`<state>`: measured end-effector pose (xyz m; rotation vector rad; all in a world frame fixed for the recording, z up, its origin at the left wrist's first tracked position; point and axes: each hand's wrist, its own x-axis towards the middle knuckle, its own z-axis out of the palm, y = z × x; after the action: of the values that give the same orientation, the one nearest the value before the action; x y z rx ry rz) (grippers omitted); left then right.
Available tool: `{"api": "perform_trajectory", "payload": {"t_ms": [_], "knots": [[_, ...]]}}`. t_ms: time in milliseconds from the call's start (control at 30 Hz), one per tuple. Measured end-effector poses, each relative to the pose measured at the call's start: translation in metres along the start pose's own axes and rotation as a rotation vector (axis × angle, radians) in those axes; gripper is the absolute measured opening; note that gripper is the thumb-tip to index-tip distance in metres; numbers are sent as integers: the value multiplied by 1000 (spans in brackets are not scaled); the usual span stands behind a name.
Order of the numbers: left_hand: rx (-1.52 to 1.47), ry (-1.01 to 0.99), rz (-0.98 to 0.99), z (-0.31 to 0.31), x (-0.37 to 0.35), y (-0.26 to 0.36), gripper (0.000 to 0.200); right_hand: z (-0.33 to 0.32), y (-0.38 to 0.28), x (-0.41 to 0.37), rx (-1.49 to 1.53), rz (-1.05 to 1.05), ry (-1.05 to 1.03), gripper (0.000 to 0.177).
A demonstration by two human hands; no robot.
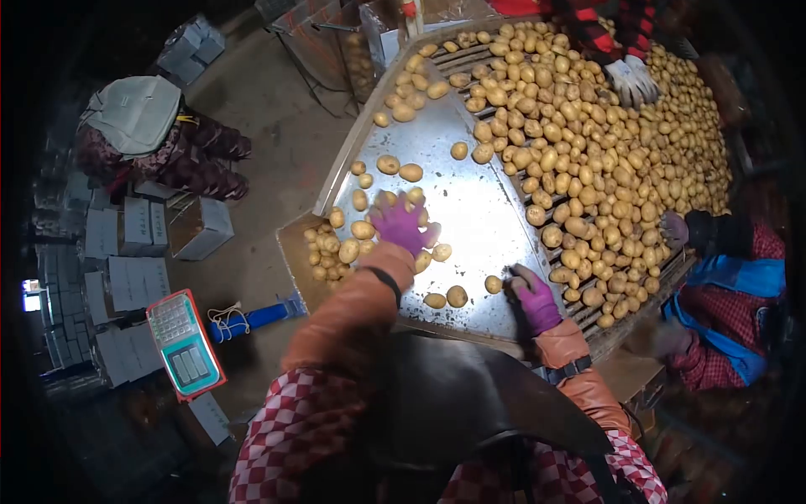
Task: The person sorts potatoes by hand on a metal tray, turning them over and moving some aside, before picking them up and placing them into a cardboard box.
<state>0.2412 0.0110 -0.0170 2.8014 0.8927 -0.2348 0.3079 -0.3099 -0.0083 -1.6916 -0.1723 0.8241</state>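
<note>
My left hand (pixel 403 223), in a purple glove, is spread over several potatoes (pixel 363 229) at the left side of the shiny metal table (pixel 478 218). Beside it, more potatoes lie in a box (pixel 294 260) at the table's left corner. My right hand (pixel 536 301), also gloved in purple, is at the table's right front edge, near a single potato (pixel 494 285). Its fingers are partly dark and blurred, and whether they hold anything is unclear. Two potatoes (pixel 457 296) lie between my hands, near the front edge.
A large heap of potatoes (pixel 588 143) covers the slatted rack on the right. Co-workers' gloved hands (pixel 631 81) touch it at the top and right. A scale (pixel 186 344), cartons (pixel 138 284) and a bending person (pixel 168 134) are at the left.
</note>
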Motion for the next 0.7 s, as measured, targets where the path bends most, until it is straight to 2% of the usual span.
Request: {"api": "perform_trajectory", "payload": {"t_ms": [67,133,167,200,233,300,333,400,433,467,500,533,567,600,700], "knots": [[2,-25,168,15,-47,16,71,-20,1,-4,181,67,-15,40],[-153,261,419,37,-92,9,69,-29,12,-3,-36,29,-13,46],[-146,149,423,23,-105,4,66,-37,31,4,-128,37,-27,48],[-124,124,392,19,-109,-3,65,-36,43,12,-220,38,-46,50],[-102,100,353,15,-113,-11,64,-30,34,13,-360,76,-55,54],[-43,108,223,15,-123,-28,63,-16,34,15,-334,89,-152,54],[-64,136,120,34,-128,-42,62,-2,35,21,-317,74,-228,54],[-78,26,-148,33,-134,-61,53,31,6,23,-302,221,-396,52],[-101,167,-173,25,-150,-68,49,49,18,32,-220,32,-497,57],[-213,306,-292,25,-167,-62,49,64,34,46,-39,42,-568,61],[-284,369,-336,31,-177,-60,52,87,30,53,143,65,-642,66],[-203,399,-337,29,-185,-55,55,105,-15,37,392,286,-672,67],[-224,422,-351,28,-194,-55,54,120,-29,36,230,256,-659,72],[-246,447,-361,26,-207,-56,53,128,-27,41,205,214,-690,73],[-307,204,-700,65,-249,-95,53,166,3,76,130,85,-756,74]]}}
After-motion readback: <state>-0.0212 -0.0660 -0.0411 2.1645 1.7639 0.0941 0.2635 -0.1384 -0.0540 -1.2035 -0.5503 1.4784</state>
